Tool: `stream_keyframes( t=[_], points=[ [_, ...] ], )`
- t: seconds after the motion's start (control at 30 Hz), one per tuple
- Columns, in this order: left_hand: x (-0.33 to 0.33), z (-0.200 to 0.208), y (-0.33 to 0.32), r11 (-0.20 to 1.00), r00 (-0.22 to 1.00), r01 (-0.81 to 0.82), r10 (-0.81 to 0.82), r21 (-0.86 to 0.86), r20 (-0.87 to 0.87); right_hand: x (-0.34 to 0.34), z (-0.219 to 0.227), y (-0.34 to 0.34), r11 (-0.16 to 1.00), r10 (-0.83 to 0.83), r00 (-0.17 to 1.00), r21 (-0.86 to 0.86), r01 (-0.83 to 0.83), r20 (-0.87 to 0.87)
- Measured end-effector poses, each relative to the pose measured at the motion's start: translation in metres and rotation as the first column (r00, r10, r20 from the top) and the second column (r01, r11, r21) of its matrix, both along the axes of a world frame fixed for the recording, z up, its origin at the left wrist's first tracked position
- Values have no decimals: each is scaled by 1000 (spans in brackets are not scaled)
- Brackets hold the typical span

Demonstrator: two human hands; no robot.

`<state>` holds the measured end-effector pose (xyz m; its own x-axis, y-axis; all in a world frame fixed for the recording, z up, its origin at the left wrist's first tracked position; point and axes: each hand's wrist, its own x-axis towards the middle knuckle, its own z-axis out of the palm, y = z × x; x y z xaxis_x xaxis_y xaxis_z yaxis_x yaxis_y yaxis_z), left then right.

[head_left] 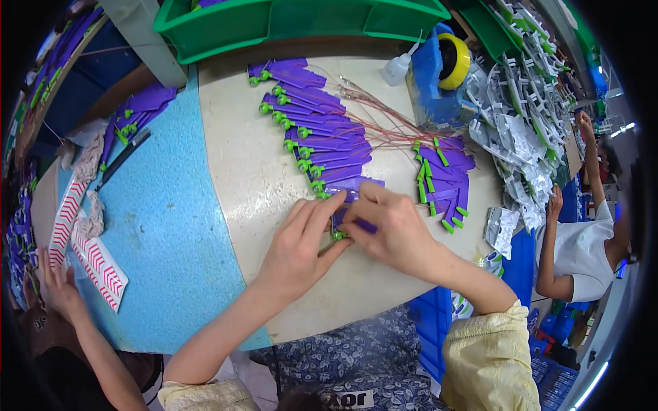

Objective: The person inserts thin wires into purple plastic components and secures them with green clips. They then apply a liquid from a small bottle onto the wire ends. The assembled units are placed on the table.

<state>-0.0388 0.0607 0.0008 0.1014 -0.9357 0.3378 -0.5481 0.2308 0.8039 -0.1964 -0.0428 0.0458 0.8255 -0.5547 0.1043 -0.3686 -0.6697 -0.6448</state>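
Note:
Near the middle of the table, my left hand (291, 250) and my right hand (394, 222) meet with fingers pinched on a flat purple plastic piece (367, 225) that has a green end. My fingers hide most of it. Just beyond lies a long overlapping row of purple pieces (336, 130) with green round ends, running away from me. To the right of the row is a second cluster of purple pieces (445, 181) with green tabs. Thin reddish wires (384, 113) stretch between the two groups.
A green bin (274, 31) stands at the far edge. Back right are a white nozzle bottle (396, 70), a blue tape dispenser (428, 92) and heaped grey-white plastic parts (517, 147). Red-marked white strips (99, 270) lie left, near another person's hand (62, 291). Another person (579, 250) works at right.

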Motion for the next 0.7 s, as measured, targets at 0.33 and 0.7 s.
stream_keyframes(
  t=[0.33,0.7],
  points=[
    [0,-3,1,999,999,0,1,37,-39,2,-6,-10,957,-101,995,274,101,-15],
    [-5,-4,1,998,992,-63,65,26,-106,-18,2,7,914,-78,996,397,89,-44]
  ],
)
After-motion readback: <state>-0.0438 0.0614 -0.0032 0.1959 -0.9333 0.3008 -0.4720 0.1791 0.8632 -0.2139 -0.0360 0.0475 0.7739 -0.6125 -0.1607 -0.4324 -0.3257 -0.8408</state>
